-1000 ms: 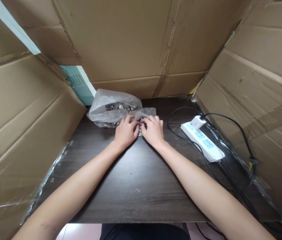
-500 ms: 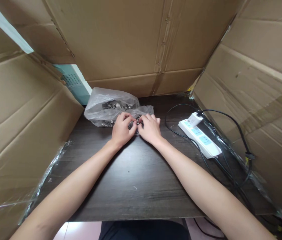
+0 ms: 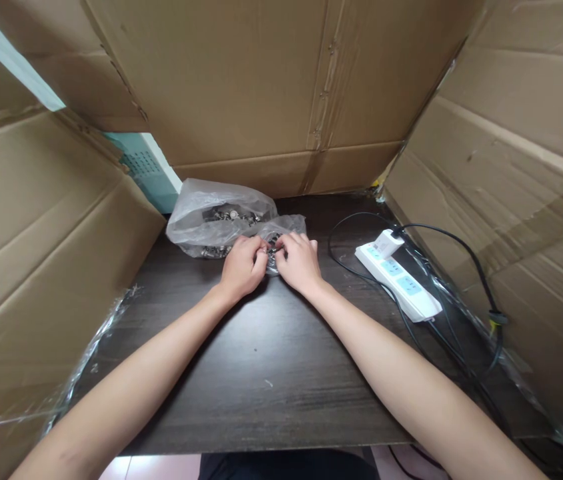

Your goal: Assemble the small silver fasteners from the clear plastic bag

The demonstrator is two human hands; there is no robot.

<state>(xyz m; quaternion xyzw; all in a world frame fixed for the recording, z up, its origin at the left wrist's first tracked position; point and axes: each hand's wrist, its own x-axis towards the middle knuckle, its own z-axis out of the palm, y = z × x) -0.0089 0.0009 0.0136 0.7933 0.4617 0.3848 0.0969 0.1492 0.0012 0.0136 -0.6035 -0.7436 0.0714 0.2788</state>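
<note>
Two clear plastic bags of small dark and silvery metal parts lie at the back of the dark table. The larger bag gapes open on the left. The smaller bag is between and behind my hands. My left hand is closed, thumb against fingertips, at the smaller bag's left side; what it pinches is too small to name. My right hand curls over the smaller bag's right side, thumb and index finger close together at a tiny dark piece that I cannot identify.
A white power strip with a plugged-in white adapter lies to the right. Black cables loop around it. Cardboard walls enclose the table at the back and both sides.
My left thumb and fingertips have drawn slightly left, away from my right hand, so more of the smaller bag's contents shows between them. My right hand stays nearly in place.
</note>
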